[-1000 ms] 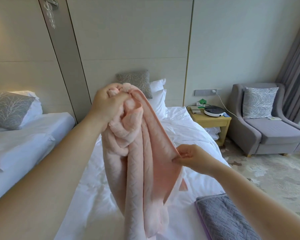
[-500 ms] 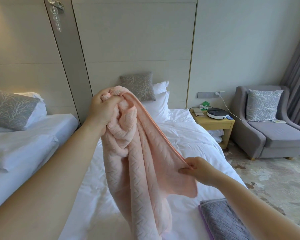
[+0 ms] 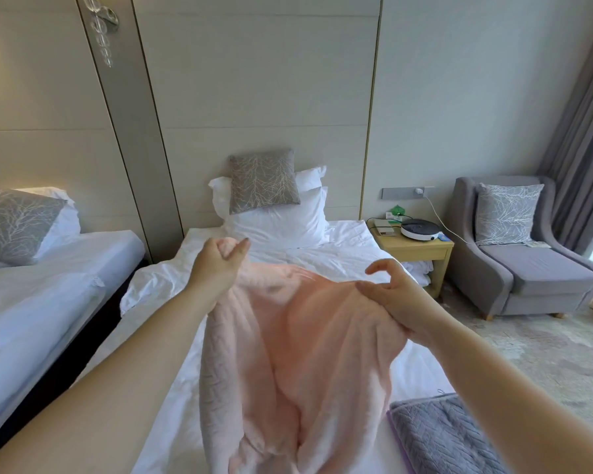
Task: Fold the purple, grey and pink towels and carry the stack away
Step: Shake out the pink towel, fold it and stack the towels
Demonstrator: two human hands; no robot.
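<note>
Towel [image 3: 308,343], pink, plush, hangs in soft folds; left hand [image 3: 216,265], right hand [image 3: 394,299] grip top edge.

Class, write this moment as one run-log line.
pink towel: held open over bed; left hand: grips corner; right hand: holds opposite edge; grey towel: folded on bed

The left hand [image 3: 216,265] now sits lower than a second ago and no longer holds a thick bunch, gripping only a corner of the pink ribbed terry towel [image 3: 308,336]. The right hand [image 3: 394,299] is now higher and farther from the left, roughly level with it. The towel now spreads wide between both hands.
</note>
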